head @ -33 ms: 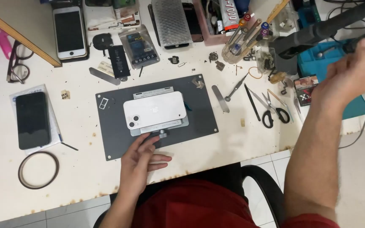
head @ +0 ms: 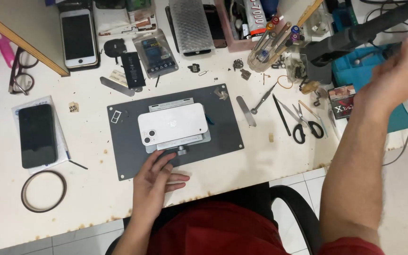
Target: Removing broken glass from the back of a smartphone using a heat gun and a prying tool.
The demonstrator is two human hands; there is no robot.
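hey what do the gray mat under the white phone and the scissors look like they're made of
Gray mat: likely rubber or silicone; flat matte surface, no glare. Scissors: shiny bare metal blades, black handles that look plastic. White phone: smooth, glossy back, perhaps glass.

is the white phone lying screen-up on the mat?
No. The white phone lies back-up in a clamp on the grey mat, its camera lenses showing at the left end.
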